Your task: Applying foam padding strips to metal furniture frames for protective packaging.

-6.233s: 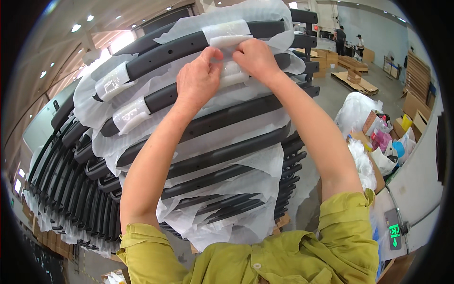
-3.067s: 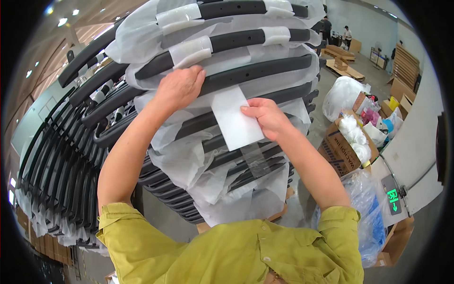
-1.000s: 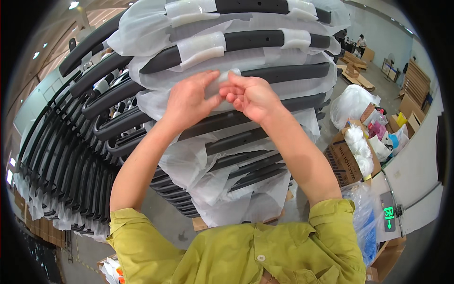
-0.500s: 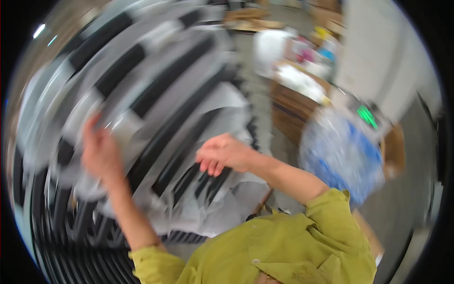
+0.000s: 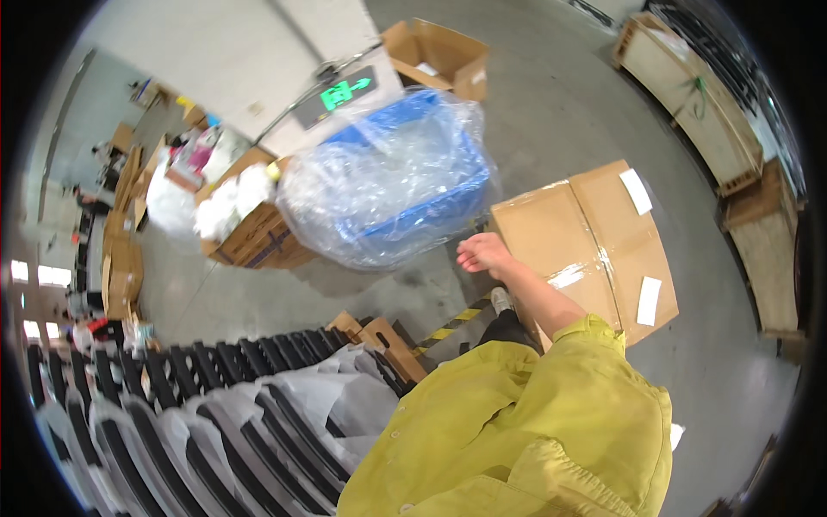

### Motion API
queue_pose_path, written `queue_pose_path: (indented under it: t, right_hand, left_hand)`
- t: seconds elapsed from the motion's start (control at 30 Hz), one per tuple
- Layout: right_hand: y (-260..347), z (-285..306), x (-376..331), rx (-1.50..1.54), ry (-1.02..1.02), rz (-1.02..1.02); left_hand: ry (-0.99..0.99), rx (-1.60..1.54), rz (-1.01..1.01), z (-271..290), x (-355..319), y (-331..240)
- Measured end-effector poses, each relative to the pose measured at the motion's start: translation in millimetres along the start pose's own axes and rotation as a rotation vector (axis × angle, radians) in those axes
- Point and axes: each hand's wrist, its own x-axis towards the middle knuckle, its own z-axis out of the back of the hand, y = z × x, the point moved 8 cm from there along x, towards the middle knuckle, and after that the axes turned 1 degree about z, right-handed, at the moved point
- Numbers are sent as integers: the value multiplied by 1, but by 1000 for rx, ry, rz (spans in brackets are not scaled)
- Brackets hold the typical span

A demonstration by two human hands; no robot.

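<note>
My right hand (image 5: 484, 253) hangs in the air in front of my body, its fingers loosely curled in, with nothing showing in them. Beneath and beside it is a large taped cardboard box (image 5: 551, 228) with two white labels on top. Close to the fingertips, on the other side, stands a blue bin (image 5: 431, 211) covered with clear plastic film. My left hand is out of view. At the lower left are rows of long black curved parts (image 5: 284, 448), with thin white wrapping sheet (image 5: 332, 398) between them.
An opened cardboard box (image 5: 439, 56) stands behind the bin. A pillar (image 5: 233, 52) carries a lit green sign (image 5: 347, 91). A carton with white bundles (image 5: 250, 246) is left of the bin. Wooden crates (image 5: 689, 95) line the far right. Yellow-black tape (image 5: 452, 327) marks the floor.
The view has swung right, from the black parts to the blue bin and the taped box. My left hand has left the view. My right hand is now beside the box.
</note>
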Motion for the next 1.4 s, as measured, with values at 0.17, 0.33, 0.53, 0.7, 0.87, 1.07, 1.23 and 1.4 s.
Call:
queue_pose_path:
  t: [0.17, 0.33, 0.53, 0.7, 0.87, 1.07, 1.23, 1.4]
  right_hand:
    - [-16, 235, 41, 80, -606, 230]
    - [-4, 450, -7, -650, -1449, 212]
    - [10, 556, -34, -824, -1586, -232]
    - [-27, 590, -15, -465, -1323, -460]
    - [-11, 592, -18, -627, -1514, -49]
    - [159, 389, 15, -928, -732, 736]
    - [232, 87, -11, -1232, 119, 1073]
    - [263, -138, -123, -1142, 687, 1391]
  left_hand:
    - [-178, 294, -219, 26, 17, -100]
    - [-371, 594, -398, -10, 9, -140]
    - [273, 455, -431, -206, 79, -122]
    - [275, -86, -439, -18, 44, -383]
    - [230, -185, -755, -44, 53, -454]
    - [494, -1054, -895, 79, -12, -548]
    - [429, -1245, -1305, 181, -79, -620]
    - [643, -1534, -1034, 131, -46, -565]
